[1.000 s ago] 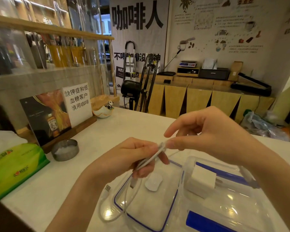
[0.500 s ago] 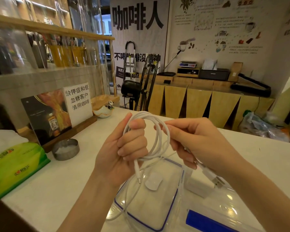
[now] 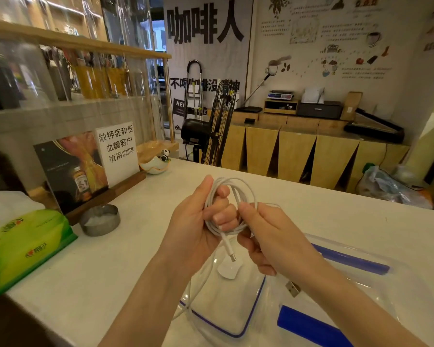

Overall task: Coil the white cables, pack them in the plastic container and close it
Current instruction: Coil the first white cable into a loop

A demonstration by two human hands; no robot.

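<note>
Left hand grips coiled white cable, fingers curled through the loops. Right hand pinches the coil's side above the lid and container.

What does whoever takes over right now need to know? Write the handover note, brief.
Left hand: fingers curled round the coiled white cable, small plug dangling below.
Right hand: grips the same coil, USB end poking out under it.
Plastic container open on the counter; lid beside it, a second cable lying loose across the lid.
Done: first cable nearly coiled.
Left: pack it, coil and pack the second, close the lid.
</note>
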